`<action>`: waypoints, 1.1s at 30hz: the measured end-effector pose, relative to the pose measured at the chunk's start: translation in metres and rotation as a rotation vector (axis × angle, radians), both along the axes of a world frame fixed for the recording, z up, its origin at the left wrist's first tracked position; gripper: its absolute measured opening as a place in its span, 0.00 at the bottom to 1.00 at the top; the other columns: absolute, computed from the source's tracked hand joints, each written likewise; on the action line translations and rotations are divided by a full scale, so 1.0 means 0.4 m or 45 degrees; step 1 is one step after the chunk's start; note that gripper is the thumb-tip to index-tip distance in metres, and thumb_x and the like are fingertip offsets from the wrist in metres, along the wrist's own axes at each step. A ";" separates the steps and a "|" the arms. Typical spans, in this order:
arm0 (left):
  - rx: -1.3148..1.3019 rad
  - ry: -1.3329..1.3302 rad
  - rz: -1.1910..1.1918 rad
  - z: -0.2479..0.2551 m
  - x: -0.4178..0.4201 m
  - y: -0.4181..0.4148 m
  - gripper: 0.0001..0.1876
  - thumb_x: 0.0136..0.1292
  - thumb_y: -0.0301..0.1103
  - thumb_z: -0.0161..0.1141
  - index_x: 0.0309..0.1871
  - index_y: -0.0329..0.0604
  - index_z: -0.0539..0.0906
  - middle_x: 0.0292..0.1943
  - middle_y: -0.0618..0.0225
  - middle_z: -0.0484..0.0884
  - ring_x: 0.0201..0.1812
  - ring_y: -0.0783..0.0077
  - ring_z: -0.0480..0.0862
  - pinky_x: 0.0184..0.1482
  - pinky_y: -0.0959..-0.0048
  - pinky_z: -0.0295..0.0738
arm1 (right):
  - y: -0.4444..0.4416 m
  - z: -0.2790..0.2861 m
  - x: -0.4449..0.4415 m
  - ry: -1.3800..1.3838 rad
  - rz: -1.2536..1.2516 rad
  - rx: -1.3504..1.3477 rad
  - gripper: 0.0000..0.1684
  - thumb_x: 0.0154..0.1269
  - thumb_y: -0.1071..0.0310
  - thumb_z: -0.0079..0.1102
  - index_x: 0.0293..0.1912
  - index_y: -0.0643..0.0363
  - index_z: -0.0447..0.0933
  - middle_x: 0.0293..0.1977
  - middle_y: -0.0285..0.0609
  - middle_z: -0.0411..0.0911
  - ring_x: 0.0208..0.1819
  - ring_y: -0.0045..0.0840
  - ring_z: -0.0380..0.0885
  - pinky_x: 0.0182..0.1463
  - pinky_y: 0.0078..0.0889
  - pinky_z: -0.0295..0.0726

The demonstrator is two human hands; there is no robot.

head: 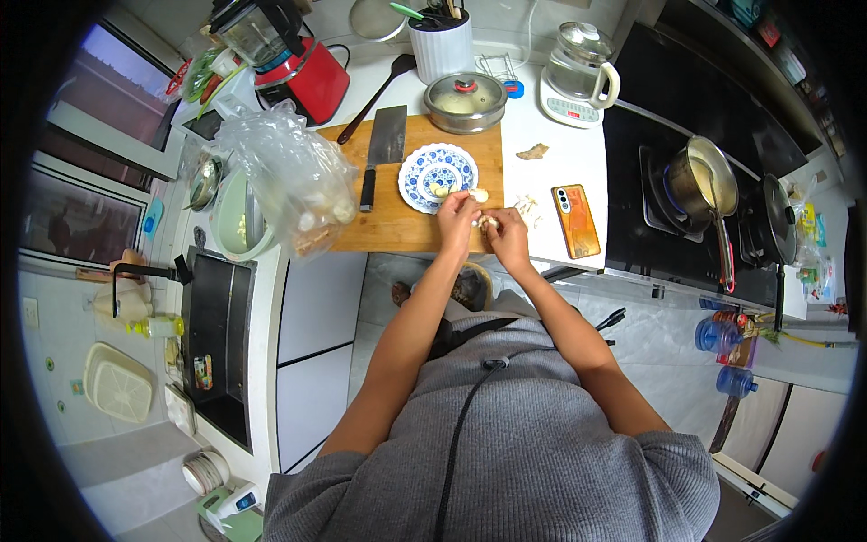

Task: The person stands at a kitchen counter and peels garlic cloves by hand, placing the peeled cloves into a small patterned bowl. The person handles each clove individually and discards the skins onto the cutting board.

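Observation:
Both hands are close together over the right front edge of a wooden cutting board (420, 237). My left hand (458, 220) holds a pale piece, apparently garlic (479, 195), at its fingertips. My right hand (508, 236) has its fingers closed on a small pale piece with papery skin, apparently garlic too (486, 222). Just beyond my left hand, a blue-and-white scalloped plate (420, 173) holds several pale cloves (440, 190). Papery peelings (530, 210) lie on the white counter beside my right hand. A cleaver (387, 139) rests on the board, left of the plate.
A clear plastic bag (291, 162) of produce overlaps the board's left side. Behind stand a lidded steel pan (466, 101) and a red blender (308, 85). A phone (577, 221) lies at right, near a saucepan (701, 176) on the stove. The sink (217, 339) is at left.

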State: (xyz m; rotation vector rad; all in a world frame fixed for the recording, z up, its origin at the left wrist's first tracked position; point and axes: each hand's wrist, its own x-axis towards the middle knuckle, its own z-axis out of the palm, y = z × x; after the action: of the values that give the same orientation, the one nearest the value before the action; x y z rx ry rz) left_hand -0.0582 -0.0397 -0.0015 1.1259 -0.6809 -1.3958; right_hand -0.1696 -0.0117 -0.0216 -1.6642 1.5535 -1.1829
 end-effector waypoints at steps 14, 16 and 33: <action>0.011 -0.046 -0.002 -0.011 -0.009 0.001 0.06 0.63 0.27 0.54 0.42 0.37 0.75 0.39 0.68 0.79 0.40 0.80 0.77 0.37 0.81 0.71 | 0.012 0.002 0.006 0.243 0.176 -0.182 0.16 0.48 0.74 0.58 0.41 0.63 0.75 0.38 0.49 0.74 0.42 0.42 0.71 0.47 0.38 0.71; 0.023 -0.074 0.010 -0.012 -0.011 -0.001 0.07 0.63 0.27 0.54 0.42 0.37 0.76 0.38 0.70 0.79 0.39 0.80 0.77 0.37 0.81 0.70 | 0.011 0.020 -0.002 0.226 0.124 -0.237 0.18 0.47 0.74 0.59 0.42 0.64 0.74 0.38 0.50 0.73 0.43 0.43 0.70 0.48 0.37 0.71; 0.001 -0.034 -0.105 -0.002 -0.071 -0.009 0.08 0.63 0.26 0.54 0.44 0.35 0.74 0.39 0.67 0.77 0.40 0.79 0.77 0.37 0.78 0.77 | 0.302 0.872 -0.006 -1.063 0.556 -2.403 0.12 0.64 0.64 0.47 0.33 0.64 0.70 0.43 0.49 0.69 0.42 0.31 0.67 0.52 0.31 0.67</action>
State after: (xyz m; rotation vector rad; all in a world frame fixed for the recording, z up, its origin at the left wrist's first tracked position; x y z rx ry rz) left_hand -0.0865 -0.0433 -0.0022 1.1298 -0.7535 -1.4525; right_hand -0.1719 0.1093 0.3271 -1.5739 -0.8756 -2.7294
